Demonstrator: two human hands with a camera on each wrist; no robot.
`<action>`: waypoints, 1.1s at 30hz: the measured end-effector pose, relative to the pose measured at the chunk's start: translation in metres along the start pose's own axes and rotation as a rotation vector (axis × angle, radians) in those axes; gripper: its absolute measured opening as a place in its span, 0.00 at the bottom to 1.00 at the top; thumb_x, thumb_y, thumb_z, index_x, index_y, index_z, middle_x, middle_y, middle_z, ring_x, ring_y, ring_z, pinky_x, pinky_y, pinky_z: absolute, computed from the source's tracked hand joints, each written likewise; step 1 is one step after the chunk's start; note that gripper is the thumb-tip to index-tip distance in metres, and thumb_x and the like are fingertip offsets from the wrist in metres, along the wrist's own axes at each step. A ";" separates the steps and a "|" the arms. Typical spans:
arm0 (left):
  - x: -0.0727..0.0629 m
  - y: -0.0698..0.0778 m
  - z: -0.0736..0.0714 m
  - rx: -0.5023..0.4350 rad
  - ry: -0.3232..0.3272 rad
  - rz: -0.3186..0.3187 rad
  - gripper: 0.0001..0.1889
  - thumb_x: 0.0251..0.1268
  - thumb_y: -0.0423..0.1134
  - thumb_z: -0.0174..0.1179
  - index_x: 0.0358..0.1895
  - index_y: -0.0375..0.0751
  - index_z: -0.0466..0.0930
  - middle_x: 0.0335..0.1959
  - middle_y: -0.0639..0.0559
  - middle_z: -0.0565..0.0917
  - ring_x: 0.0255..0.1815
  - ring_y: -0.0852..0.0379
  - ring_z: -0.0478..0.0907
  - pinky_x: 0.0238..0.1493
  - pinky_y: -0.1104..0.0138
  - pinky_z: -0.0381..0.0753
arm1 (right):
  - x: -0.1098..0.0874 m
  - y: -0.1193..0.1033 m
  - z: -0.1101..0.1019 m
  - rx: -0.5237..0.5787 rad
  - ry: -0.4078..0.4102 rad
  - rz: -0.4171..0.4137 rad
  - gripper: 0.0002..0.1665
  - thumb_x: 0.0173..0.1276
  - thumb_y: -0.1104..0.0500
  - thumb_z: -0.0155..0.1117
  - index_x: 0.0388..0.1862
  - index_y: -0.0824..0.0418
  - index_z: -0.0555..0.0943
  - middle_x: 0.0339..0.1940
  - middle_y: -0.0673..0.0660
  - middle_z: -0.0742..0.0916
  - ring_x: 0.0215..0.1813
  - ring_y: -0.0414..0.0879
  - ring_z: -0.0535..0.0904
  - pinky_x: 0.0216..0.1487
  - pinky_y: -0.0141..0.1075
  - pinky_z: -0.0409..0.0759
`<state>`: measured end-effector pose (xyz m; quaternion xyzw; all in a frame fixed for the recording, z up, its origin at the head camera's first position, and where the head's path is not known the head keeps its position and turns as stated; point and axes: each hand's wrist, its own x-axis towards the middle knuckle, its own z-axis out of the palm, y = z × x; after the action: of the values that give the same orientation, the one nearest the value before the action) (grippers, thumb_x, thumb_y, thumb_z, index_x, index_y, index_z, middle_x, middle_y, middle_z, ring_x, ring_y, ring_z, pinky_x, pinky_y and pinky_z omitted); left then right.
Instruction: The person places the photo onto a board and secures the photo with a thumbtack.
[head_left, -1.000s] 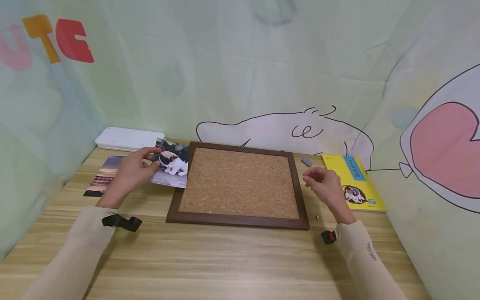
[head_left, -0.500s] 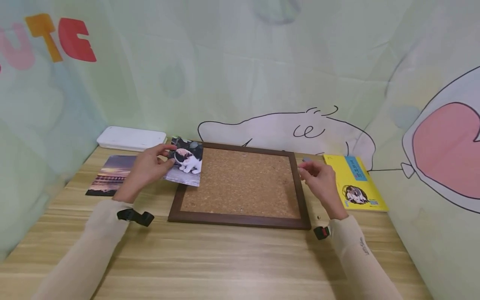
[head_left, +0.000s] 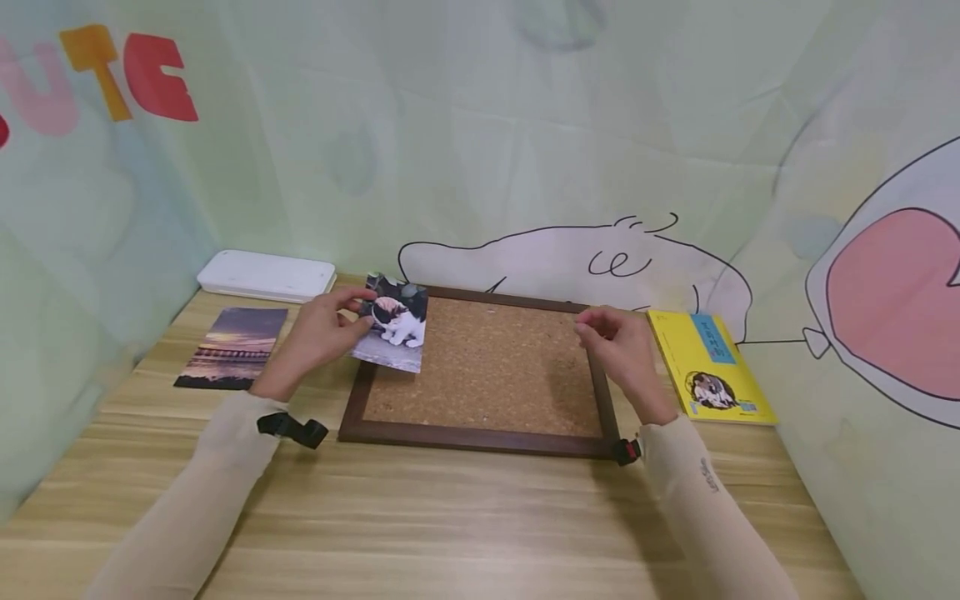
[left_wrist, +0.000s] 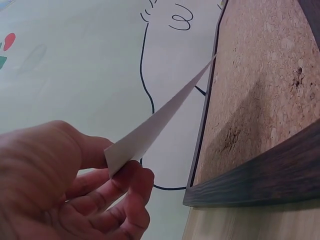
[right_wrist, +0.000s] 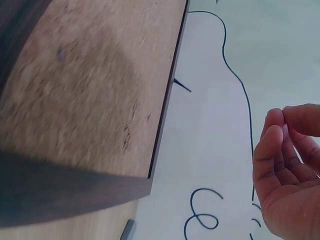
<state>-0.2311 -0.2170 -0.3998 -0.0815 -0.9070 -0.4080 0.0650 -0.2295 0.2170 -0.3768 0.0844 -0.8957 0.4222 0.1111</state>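
My left hand (head_left: 326,329) pinches a photo (head_left: 397,333) of a black-and-white cat by its left edge. The photo is tilted over the left side of the cork board (head_left: 487,367), which has a dark brown frame; the left wrist view shows its pale back edge-on between thumb and fingers. Over the frame's right side, my right hand (head_left: 622,346) has thumb and forefinger tips pressed together, the other fingers curled. A tiny pale speck shows at these tips; I cannot tell what it is. Small shiny spots dot the cork.
A sunset photo (head_left: 236,350) lies left of the board, in front of a white flat case (head_left: 266,275). At the right lies a yellow booklet (head_left: 712,367). A grey piece (right_wrist: 128,230) lies beside the board's corner. Printed cloth walls enclose the wooden table (head_left: 450,525).
The left hand has carried the cat photo rightward, further over the board. The right hand has moved left and slightly up, from beside the board to over its right frame edge.
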 end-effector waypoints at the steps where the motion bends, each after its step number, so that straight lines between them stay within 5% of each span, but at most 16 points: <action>1: 0.000 0.000 0.001 -0.003 0.001 0.004 0.23 0.71 0.34 0.63 0.67 0.35 0.81 0.54 0.30 0.86 0.32 0.59 0.81 0.28 0.69 0.76 | 0.001 -0.002 0.002 0.009 0.001 -0.003 0.11 0.80 0.57 0.67 0.52 0.63 0.88 0.42 0.63 0.90 0.39 0.52 0.83 0.36 0.27 0.78; 10: 0.001 -0.001 0.010 -0.020 -0.065 0.013 0.24 0.72 0.36 0.66 0.69 0.36 0.79 0.57 0.28 0.86 0.40 0.45 0.87 0.30 0.68 0.77 | 0.008 -0.018 0.017 0.064 -0.033 -0.006 0.11 0.79 0.58 0.68 0.51 0.64 0.88 0.42 0.63 0.90 0.41 0.59 0.86 0.37 0.29 0.81; 18: 0.000 -0.002 0.018 -0.018 -0.111 -0.012 0.25 0.72 0.37 0.67 0.70 0.37 0.79 0.57 0.29 0.85 0.35 0.52 0.82 0.29 0.68 0.75 | 0.015 -0.029 0.031 0.144 -0.075 0.035 0.10 0.79 0.57 0.69 0.50 0.62 0.88 0.44 0.61 0.90 0.45 0.65 0.87 0.37 0.32 0.81; 25: 0.000 -0.008 0.031 -0.007 -0.124 -0.024 0.25 0.72 0.36 0.67 0.70 0.37 0.80 0.57 0.30 0.84 0.36 0.53 0.80 0.28 0.69 0.74 | 0.019 -0.041 0.041 0.175 -0.084 -0.015 0.09 0.78 0.57 0.70 0.48 0.61 0.89 0.41 0.62 0.90 0.42 0.65 0.87 0.35 0.31 0.81; 33: -0.001 -0.014 0.047 -0.002 -0.080 0.015 0.25 0.70 0.37 0.69 0.68 0.34 0.81 0.53 0.29 0.88 0.34 0.54 0.80 0.31 0.69 0.74 | 0.020 -0.042 0.044 0.183 -0.102 -0.018 0.09 0.78 0.57 0.69 0.48 0.62 0.89 0.41 0.62 0.90 0.34 0.44 0.84 0.34 0.30 0.79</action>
<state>-0.2353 -0.1906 -0.4411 -0.1047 -0.9079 -0.4046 0.0318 -0.2444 0.1552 -0.3679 0.1237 -0.8570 0.4964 0.0611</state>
